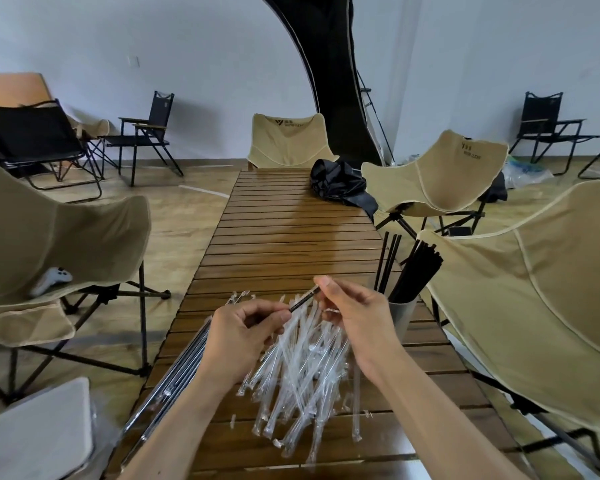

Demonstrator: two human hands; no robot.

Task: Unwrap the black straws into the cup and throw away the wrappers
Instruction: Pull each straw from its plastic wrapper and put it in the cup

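Note:
Over the slatted wooden table (274, 237) my left hand (243, 336) and my right hand (354, 311) both pinch one black straw (303, 299), the left at its lower end, the right at its upper tip. Whether a wrapper still covers it I cannot tell. Beneath my hands lies a pile of clear plastic wrappers (302, 372). Wrapped black straws (174, 372) lie bundled at the table's left edge. A pale cup (402, 318) at the right edge holds several unwrapped black straws (413, 271), standing upright and fanned.
Beige folding chairs (541, 299) crowd both sides of the table, one on the left carrying a white game controller (51, 279). A crumpled black cloth (342, 183) lies at the table's far right. A white board (39, 434) sits at lower left.

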